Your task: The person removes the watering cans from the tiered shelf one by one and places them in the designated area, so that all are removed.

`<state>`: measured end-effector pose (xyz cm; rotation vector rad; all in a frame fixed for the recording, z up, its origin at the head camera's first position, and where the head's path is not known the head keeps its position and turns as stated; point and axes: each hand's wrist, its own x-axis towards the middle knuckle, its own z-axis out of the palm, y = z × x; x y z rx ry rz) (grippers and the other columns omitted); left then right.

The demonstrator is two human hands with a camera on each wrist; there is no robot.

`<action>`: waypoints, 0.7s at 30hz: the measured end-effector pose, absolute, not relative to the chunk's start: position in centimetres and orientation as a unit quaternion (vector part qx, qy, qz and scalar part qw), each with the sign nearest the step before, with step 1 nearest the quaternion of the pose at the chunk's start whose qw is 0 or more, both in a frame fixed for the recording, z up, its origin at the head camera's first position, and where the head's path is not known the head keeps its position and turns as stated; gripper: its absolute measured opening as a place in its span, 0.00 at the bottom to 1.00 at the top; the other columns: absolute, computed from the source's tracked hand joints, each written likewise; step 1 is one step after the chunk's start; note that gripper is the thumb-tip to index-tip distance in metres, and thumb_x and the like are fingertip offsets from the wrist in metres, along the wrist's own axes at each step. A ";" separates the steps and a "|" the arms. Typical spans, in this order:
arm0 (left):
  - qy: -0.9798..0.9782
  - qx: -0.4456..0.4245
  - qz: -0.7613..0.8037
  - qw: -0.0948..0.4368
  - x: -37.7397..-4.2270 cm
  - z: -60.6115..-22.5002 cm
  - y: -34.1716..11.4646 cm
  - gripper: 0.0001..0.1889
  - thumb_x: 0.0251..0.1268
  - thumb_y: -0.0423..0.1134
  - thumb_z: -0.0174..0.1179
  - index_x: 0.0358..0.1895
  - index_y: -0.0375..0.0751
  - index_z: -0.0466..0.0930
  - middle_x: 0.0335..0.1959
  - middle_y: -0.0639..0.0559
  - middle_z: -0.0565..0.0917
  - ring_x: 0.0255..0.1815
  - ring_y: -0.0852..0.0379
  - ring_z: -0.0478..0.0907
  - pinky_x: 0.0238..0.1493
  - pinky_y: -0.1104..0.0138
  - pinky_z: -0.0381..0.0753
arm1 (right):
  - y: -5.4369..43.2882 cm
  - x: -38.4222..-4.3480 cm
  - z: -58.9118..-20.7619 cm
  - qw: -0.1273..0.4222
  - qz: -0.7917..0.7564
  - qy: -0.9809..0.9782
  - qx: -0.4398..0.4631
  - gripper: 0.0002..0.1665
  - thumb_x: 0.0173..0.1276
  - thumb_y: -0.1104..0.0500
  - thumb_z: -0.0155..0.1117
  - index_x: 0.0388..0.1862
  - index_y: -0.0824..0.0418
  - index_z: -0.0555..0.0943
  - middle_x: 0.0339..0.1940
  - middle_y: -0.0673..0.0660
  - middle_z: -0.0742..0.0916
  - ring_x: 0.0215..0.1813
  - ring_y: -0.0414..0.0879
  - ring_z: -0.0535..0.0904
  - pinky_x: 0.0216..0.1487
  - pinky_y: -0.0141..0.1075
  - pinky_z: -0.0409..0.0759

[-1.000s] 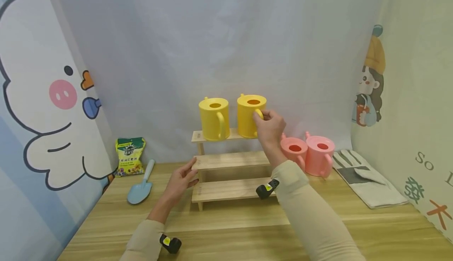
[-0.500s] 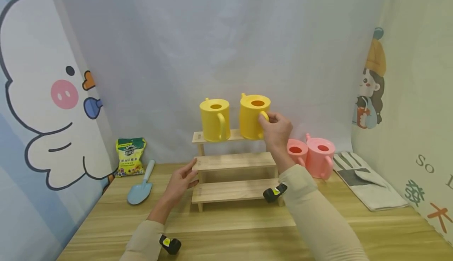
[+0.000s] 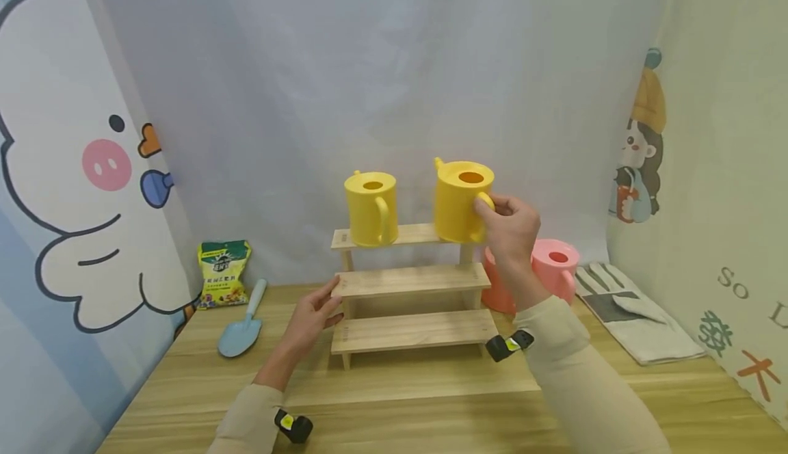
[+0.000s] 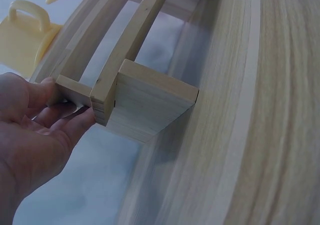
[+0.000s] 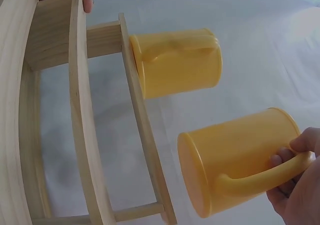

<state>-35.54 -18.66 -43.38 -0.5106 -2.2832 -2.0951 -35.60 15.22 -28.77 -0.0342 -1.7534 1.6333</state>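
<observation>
Right hand [image 3: 512, 228] has its grip closed on the handle of a yellow cylindrical plastic watering can [image 3: 458, 208], upright-ish and held clear of the top tier at the right end of a three-tier pale wooden rack [image 3: 412, 279]. Left hand [image 3: 310, 314] touches the rack's left end near the middle tier; can't tell if that grip is pinching or just resting. Second yellow cylindrical plastic can [image 3: 369, 215] sits on the top tier's left end, two pink plastic watering cans [image 3: 550, 273] behind the right forearm on the wood-grain worktop [image 3: 400, 420].
</observation>
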 end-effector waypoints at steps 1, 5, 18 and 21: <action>-0.727 -0.160 -0.668 0.001 -35.5 -43.4 -18.7 0.28 0.81 0.34 0.48 0.79 0.38 0.54 0.67 0.29 0.63 0.77 0.39 0.53 0.65 0.51 0.74 | 15.5 -35.3 -28.8 0.363 0.635 -0.682 -0.014 0.17 0.62 0.56 0.74 0.43 0.69 0.88 0.39 0.62 0.89 0.38 0.45 0.85 0.40 0.30 0.87; -0.727 -0.158 -0.669 0.003 -35.5 -43.4 -18.6 0.28 0.81 0.34 0.48 0.79 0.38 0.54 0.68 0.29 0.62 0.76 0.39 0.55 0.65 0.51 0.74 | 16.6 -34.1 -28.8 0.348 0.640 -0.685 -0.020 0.20 0.63 0.52 0.74 0.47 0.67 0.87 0.40 0.59 0.89 0.41 0.45 0.85 0.44 0.32 0.87; -0.725 -0.166 -0.668 -0.002 -35.6 -43.5 -18.7 0.29 0.81 0.34 0.48 0.79 0.38 0.53 0.80 0.41 0.49 0.77 0.40 0.53 0.65 0.51 0.74 | 21.5 -30.9 -29.4 0.313 0.666 -0.676 -0.042 0.25 0.60 0.52 0.78 0.51 0.66 0.86 0.41 0.51 0.88 0.51 0.45 0.80 0.56 0.32 0.82; -0.726 -0.167 -0.667 -0.003 -35.6 -43.4 -18.7 0.29 0.81 0.34 0.48 0.79 0.38 0.53 0.80 0.40 0.48 0.77 0.39 0.54 0.66 0.50 0.73 | 22.5 -30.1 -29.5 0.300 0.672 -0.675 -0.058 0.25 0.60 0.52 0.78 0.52 0.67 0.86 0.39 0.48 0.88 0.51 0.44 0.78 0.51 0.28 0.82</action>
